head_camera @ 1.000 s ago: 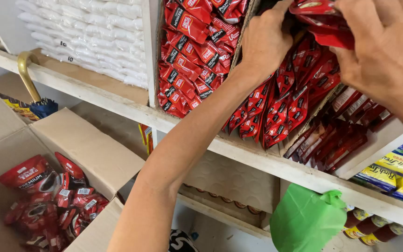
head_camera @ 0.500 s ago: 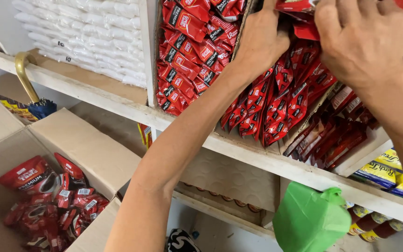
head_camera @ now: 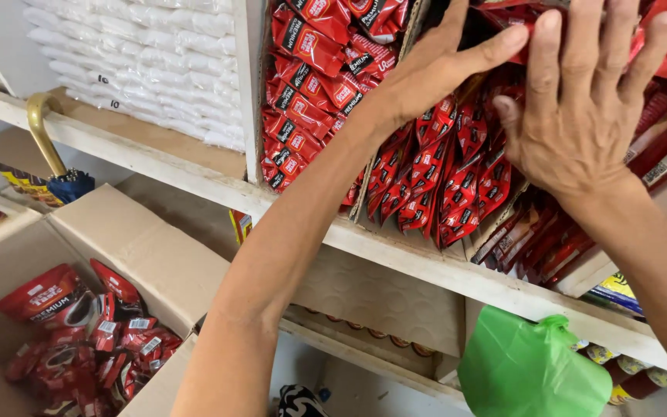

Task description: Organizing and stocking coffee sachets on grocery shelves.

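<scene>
My left hand [head_camera: 441,66] reaches up into the shelf and presses against a bundle of red sachets [head_camera: 503,27] at the top of the frame. From the front, my right hand [head_camera: 580,108] lies flat on the same bundle, fingers spread and pointing up. Below both hands, upright red sachets [head_camera: 449,174] fill a cardboard-walled compartment on the wooden shelf [head_camera: 194,181]. More red sachets [head_camera: 310,85] are stacked in the compartment to the left.
An open cardboard box [head_camera: 156,255] at lower left holds loose red sachets [head_camera: 79,324]. White packets [head_camera: 148,54] fill the shelf's left part. An umbrella with a gold handle [head_camera: 44,139] hangs at the left. A green plastic bag [head_camera: 530,371] sits below the shelf.
My right hand has moved left and up, carrying the red bundle against the shelf, and now lies flat on it. My left hand has stayed in the compartment.
</scene>
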